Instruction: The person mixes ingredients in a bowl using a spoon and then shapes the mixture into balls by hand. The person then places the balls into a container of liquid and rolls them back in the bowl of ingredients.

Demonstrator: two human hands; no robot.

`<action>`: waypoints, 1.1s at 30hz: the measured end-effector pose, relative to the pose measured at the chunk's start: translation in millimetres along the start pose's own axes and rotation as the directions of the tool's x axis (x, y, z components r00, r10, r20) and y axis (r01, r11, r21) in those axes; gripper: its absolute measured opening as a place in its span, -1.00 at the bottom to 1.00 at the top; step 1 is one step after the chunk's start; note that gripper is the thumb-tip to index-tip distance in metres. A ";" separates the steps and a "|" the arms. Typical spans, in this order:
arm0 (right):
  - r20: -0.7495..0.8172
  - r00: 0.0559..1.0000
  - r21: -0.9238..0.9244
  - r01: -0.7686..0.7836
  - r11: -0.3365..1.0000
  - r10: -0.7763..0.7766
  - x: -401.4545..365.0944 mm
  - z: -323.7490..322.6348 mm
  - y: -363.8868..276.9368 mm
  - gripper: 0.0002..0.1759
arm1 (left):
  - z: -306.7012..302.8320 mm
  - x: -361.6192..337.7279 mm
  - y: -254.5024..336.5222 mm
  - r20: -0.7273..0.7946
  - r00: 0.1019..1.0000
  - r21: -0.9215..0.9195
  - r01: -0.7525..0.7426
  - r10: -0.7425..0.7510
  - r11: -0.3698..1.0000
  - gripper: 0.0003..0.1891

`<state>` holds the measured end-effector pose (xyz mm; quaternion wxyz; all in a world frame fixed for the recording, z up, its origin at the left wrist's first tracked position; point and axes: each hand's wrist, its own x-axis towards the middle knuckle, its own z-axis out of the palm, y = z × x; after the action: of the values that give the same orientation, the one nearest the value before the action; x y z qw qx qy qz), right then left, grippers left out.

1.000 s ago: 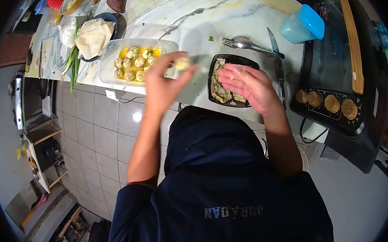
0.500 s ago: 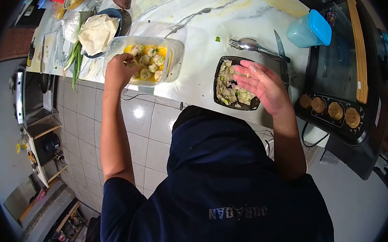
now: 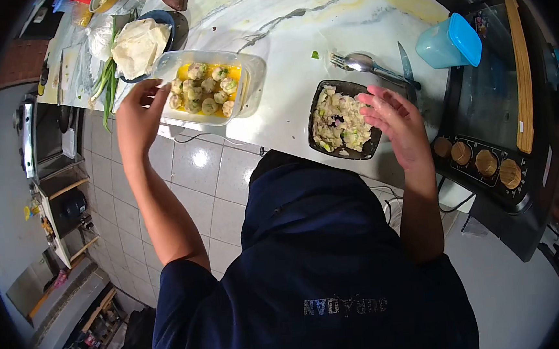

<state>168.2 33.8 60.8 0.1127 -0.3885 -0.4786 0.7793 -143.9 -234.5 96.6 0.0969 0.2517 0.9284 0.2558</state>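
Head view: left hand [image 3: 136, 116], fingers spread and empty, hovers just left of the clear rectangular plastic tub [image 3: 250, 69] of stuffed balls in yellow liquid on the white marble tabletop [image 3: 289, 37]; right hand [image 3: 398, 122], also open, hangs over the right edge of the black filling tray [image 3: 313, 124].

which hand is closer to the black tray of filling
Right. The right hand hovers by the black tray; the left hand is away beside the clear container.
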 end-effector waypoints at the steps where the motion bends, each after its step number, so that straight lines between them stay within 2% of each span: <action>1: -0.015 0.997 -0.150 0.070 0.986 -0.073 2.1 -1.9 2.0 -0.58 | -3.9 -6.3 9.5 -0.047 0.999 -0.087 -0.013 0.009 0.996 -0.70; 2: -0.019 0.989 -0.299 0.135 0.945 -0.147 4.5 -3.5 4.0 -0.59 | -5.1 -12.9 18.9 -0.093 0.996 -0.173 -0.031 0.015 0.984 -0.73; 3: -0.025 0.989 -0.300 0.132 0.945 -0.146 6.7 -5.8 6.4 -0.59 | -2.8 -19.9 29.2 -0.088 0.996 -0.176 -0.033 0.018 0.984 -0.73; 5: 0.062 0.963 -0.639 0.241 0.730 -0.263 6.6 -14.8 11.7 -0.61 | 12.4 -35.7 55.0 -0.005 0.995 -0.452 -0.095 0.103 0.887 -0.76; 6: 0.090 0.937 -0.678 0.307 0.668 -0.339 5.7 -13.2 13.2 -0.64 | 25.1 -44.0 66.4 0.044 0.980 -0.526 -0.143 0.195 0.839 -0.77; 7: 0.073 0.937 -0.685 0.295 0.666 -0.341 5.1 -13.1 15.8 -0.64 | 39.8 -51.8 77.2 0.085 0.954 -0.598 -0.182 0.287 0.781 -0.78; 9: 0.234 0.890 -0.768 0.416 0.487 -0.391 5.6 -12.3 21.8 -0.64 | 66.1 -61.9 100.2 0.243 0.863 -0.572 -0.241 0.443 0.784 -0.77; 10: 0.318 0.844 -0.812 0.477 0.336 -0.432 4.5 -10.6 24.0 -0.64 | 82.4 -64.9 110.5 0.245 0.828 -0.562 -0.303 0.505 0.769 -0.76; 11: 0.312 0.845 -0.816 0.472 0.333 -0.434 2.9 -7.8 26.0 -0.64 | 100.2 -65.6 118.0 0.247 0.788 -0.552 -0.363 0.563 0.751 -0.75; 13: 0.423 0.751 -0.850 0.523 0.065 -0.507 -0.2 -1.7 29.7 -0.67 | 137.6 -67.7 121.2 0.192 0.806 -0.517 -0.402 0.560 0.756 -0.76; 14: 0.423 0.761 -0.873 0.488 0.004 -0.493 -2.1 -0.1 32.3 -0.70 | 152.2 -68.4 119.9 0.139 0.822 -0.475 -0.434 0.552 0.765 -0.77; 15: 0.421 0.761 -0.874 0.486 0.003 -0.494 -3.2 -0.4 33.8 -0.70 | 161.6 -69.0 118.7 0.139 0.821 -0.477 -0.435 0.554 0.764 -0.77; 17: 0.538 0.719 -0.841 0.490 -0.227 -0.441 -2.3 -0.8 35.2 -0.73 | 175.4 -67.9 116.4 0.090 0.874 -0.405 -0.406 0.478 0.819 -0.82; 18: 0.537 0.718 -0.842 0.489 -0.228 -0.443 -1.6 -0.1 40.3 -0.73 | 179.3 -67.6 115.9 0.084 0.886 -0.421 -0.383 0.455 0.823 -0.84; 20: 0.449 0.822 -0.871 0.317 -0.375 -0.350 2.7 4.0 55.6 -0.56 | 184.2 -68.9 111.3 0.089 0.895 -0.426 -0.363 0.437 0.829 -0.83; 22: 0.403 0.860 -0.873 0.258 -0.413 -0.313 6.5 8.5 63.8 -0.64 | 185.7 -69.1 110.8 0.102 0.902 -0.434 -0.338 0.419 0.835 -0.81; 24: 0.348 0.898 -0.869 0.200 -0.453 -0.271 4.6 18.1 65.4 -0.64 | 188.2 -70.0 109.9 0.102 0.911 -0.481 -0.306 0.399 0.822 -0.80; 26: 0.158 0.952 -0.940 0.062 -0.337 -0.264 -1.7 35.2 52.5 -0.66 | 190.3 -71.9 111.1 0.088 0.922 -0.493 -0.289 0.378 0.821 -0.80; 27: 0.155 0.953 -0.939 0.060 -0.339 -0.261 -0.8 37.4 49.6 -0.66 | 191.1 -72.4 111.8 0.069 0.931 -0.499 -0.278 0.358 0.821 -0.79; 29: 0.135 0.990 -0.937 0.143 -0.320 0.048 2.7 40.0 45.4 -0.68 | 194.4 -73.5 111.5 0.062 0.937 -0.509 -0.266 0.344 0.818 -0.79; 30: 0.130 0.990 -0.936 0.139 -0.323 0.049 2.9 39.7 47.6 -0.68 | 195.9 -74.0 111.8 0.053 0.943 -0.516 -0.255 0.327 0.818 -0.78; 32: 0.257 0.963 -0.920 0.220 -0.324 -0.078 2.3 37.7 57.6 -0.82 | 198.0 -76.3 111.9 0.042 0.945 -0.529 -0.255 0.325 0.809 -0.78; 33: 0.257 0.964 -0.919 0.219 -0.328 -0.075 3.0 36.8 60.2 -0.82 | 198.5 -76.9 111.6 0.025 0.946 -0.535 -0.259 0.322 0.804 -0.78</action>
<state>151.8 -19.9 17.9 -0.1699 -0.2194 -0.9583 0.0683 29.8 -106.7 -9.9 0.1747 0.3693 0.7660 0.4963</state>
